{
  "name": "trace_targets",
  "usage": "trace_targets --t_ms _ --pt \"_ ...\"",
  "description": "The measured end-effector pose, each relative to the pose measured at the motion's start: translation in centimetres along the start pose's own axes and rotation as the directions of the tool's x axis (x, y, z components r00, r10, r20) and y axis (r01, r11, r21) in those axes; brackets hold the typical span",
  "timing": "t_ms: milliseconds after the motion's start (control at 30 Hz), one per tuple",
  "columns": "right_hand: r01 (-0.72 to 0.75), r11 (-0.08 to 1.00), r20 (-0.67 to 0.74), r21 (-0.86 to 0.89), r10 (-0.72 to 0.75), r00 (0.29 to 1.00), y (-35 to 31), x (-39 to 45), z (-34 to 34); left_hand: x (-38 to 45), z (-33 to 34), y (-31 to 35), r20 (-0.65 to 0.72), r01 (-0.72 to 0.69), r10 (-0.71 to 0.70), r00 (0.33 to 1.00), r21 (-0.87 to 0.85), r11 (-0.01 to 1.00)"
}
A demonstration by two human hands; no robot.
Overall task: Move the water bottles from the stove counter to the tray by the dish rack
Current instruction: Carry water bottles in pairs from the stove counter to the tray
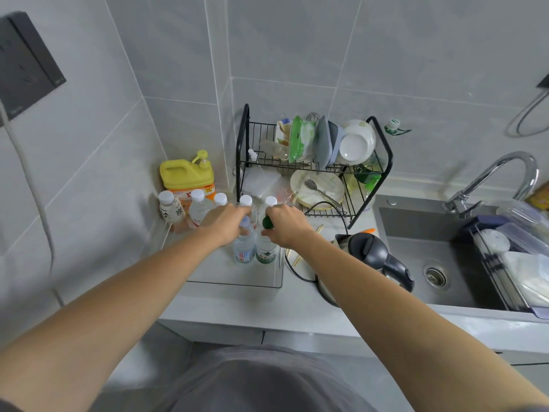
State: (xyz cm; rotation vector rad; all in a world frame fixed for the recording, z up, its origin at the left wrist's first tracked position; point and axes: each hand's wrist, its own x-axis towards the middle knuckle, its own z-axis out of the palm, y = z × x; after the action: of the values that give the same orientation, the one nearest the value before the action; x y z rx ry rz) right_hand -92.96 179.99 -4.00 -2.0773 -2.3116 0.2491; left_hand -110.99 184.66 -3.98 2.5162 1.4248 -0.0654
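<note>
A clear plastic tray point(237, 283) lies on the counter left of the black dish rack point(368, 185). Several white-capped bottles point(197, 205) stand along its back. My left hand point(224, 224) grips the neck of a blue-capped water bottle point(244, 253). My right hand point(285, 226) grips the neck of a green-capped water bottle point(267, 254). Both bottles are upright, side by side, inside the tray near its middle. Whether they touch the tray floor I cannot tell.
A yellow detergent jug point(185, 178) stands in the wall corner behind the tray. An electric kettle point(368, 263) with its black cord sits right of the tray, chopsticks beside it. Further right is the sink point(427, 257) with a faucet point(499, 179) and containers.
</note>
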Motion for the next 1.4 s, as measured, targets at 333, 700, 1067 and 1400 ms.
trace_targets --t_ms 333,700,1067,1400 --pt "-0.004 0.999 0.013 0.035 0.004 1.000 -0.2 -0.1 0.1 -0.1 0.1 0.0 -0.005 0.004 -0.004 1.000 -0.011 1.000" --pt "-0.076 0.995 -0.130 0.064 0.084 0.988 -0.5 -1.7 -1.2 -2.1 -2.5 0.6 -0.216 0.033 -0.007 0.976 0.119 0.992" --pt "-0.290 0.946 -0.429 0.143 0.324 0.843 1.9 -9.2 -6.9 -1.5 -8.0 6.7 -0.344 -0.227 0.302 0.889 0.242 0.943" --pt "-0.566 0.809 -0.470 0.157 0.565 0.678 12.2 -27.9 -10.5 -4.1 -8.1 27.6 -0.356 -0.502 0.563 0.746 0.254 0.827"
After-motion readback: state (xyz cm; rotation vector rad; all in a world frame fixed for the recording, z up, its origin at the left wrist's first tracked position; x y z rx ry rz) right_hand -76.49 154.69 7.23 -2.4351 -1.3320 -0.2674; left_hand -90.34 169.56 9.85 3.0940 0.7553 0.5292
